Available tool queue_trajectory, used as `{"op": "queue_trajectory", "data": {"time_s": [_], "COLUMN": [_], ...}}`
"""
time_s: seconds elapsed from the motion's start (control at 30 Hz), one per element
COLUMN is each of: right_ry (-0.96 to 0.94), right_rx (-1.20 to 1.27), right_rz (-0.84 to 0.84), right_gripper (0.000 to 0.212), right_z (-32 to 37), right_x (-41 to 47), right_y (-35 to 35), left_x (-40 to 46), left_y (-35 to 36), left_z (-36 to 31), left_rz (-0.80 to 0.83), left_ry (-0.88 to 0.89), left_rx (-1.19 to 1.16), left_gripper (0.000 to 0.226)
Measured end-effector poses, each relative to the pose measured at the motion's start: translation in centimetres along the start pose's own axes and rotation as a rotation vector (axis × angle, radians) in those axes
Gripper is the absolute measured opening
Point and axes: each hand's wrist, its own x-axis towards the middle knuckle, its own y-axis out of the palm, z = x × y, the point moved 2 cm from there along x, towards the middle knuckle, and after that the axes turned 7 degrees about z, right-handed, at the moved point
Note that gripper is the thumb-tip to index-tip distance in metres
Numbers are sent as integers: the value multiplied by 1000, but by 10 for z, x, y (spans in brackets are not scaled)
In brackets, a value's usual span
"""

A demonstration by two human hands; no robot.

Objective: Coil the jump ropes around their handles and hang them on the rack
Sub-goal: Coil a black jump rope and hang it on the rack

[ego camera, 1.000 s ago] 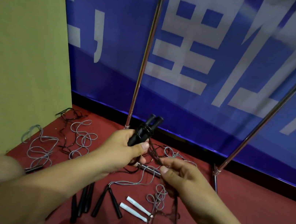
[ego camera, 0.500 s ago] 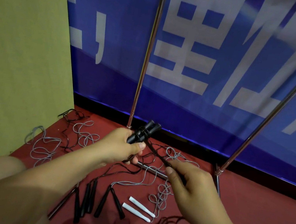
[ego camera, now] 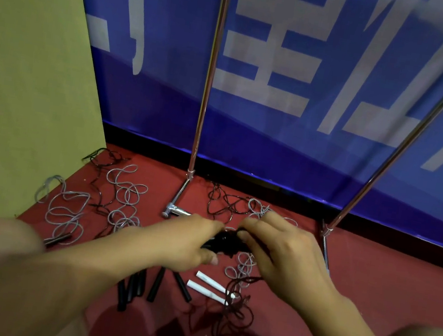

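Jump-rope handles of black plastic (ego camera: pixel 222 243) lie gripped in the left hand (ego camera: pixel 188 245), now lowered and turned level where a second ago they pointed upward. The right hand (ego camera: pixel 281 253) has closed in against them, fingers curled over the thin dark cord (ego camera: pixel 238 299), so winding looks underway. Beyond, grey cords (ego camera: pixel 123 199) sprawl on the red floor (ego camera: pixel 370 276) below the chrome rack (ego camera: pixel 209 79).

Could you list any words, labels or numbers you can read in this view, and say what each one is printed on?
Blue banner behind the rack poles: large white characters, cut off by the frame and blurred; none can be read whole.
White handles on the red floor: no print visible.
Black handles in the hands: no legible marking.
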Motion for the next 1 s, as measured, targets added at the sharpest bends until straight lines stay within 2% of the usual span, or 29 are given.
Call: {"op": "queue_trajectory", "data": {"time_s": [0.07,0.13,0.33,0.47,0.53,0.63,0.7,0.8,0.9,1.0], "right_ry": [74,158,316,484,561,589,512,465,435,419], "right_rx": [-28,-48,106,335,557,933,894,657,642,563], "right_rz": [-14,-21,110,88,62,1,-18,8,132,246], "right_gripper": [23,22,17,23,29,34,12,26,19,34], "right_z": [-6,-11,-26,-37,-37,-32,-26,-21,-15,-11], "right_x": [2,3,6,10,12,13,15,14,10,6], "right_y": [0,0,4,0,-6,-11,-11,-4,4,11], "left_x": [-2,-3,-10,-17,-21,-24,-24,-20,-16,-13], "left_y": [5,6,3,-1,-5,-13,-16,-22,-26,-28], "left_z": [-5,-9,-12,-18,-23,-31,-34,-31,-25,-20], "left_rz": [48,47,22,24,24,25,4,-114,-220,-342], "left_ry": [67,109,209,302,350,409,439,437,373,282], "left_rx": [26,60,83,-125,-261,-594,-734,-793,-860,-908], "left_gripper": [40,35,26,21,20,14,17,18,14,10]}}
